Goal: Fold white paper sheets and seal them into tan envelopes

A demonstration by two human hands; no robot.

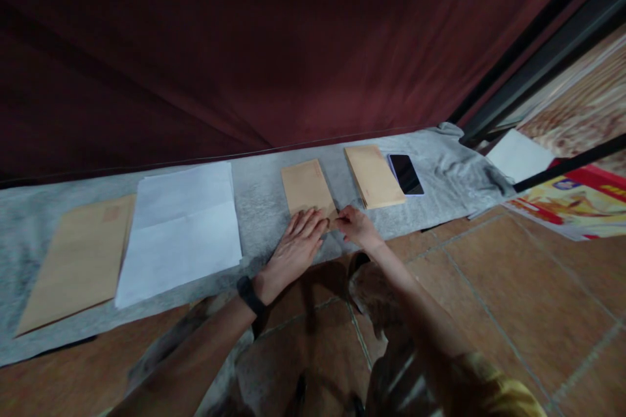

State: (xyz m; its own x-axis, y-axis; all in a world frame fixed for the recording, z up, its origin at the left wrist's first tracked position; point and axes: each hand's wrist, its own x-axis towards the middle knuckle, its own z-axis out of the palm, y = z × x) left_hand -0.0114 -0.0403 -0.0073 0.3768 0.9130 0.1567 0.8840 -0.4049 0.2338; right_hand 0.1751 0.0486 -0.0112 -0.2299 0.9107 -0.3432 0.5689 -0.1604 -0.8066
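Note:
A brown paper envelope (306,186) lies on the grey cloth in front of me. My left hand (304,238) rests flat across its near end, fingers stretched out. At the envelope's near right corner, my right hand (357,227) has its fingers closed in a pinch on the paper edge. To the right is a stack of similar brown envelopes (375,176). Left of my hands lies a stack of white paper sheets (183,234), its top sheet showing a crease across the middle.
Larger brown envelopes (78,260) lie at the far left. A dark-screened phone (406,174) sits beside the right-hand stack. The narrow bench (264,208) wears a grey cloth, with a dark red curtain (274,45) behind. A colourful printed box (577,199) stands at the right over the tiled floor.

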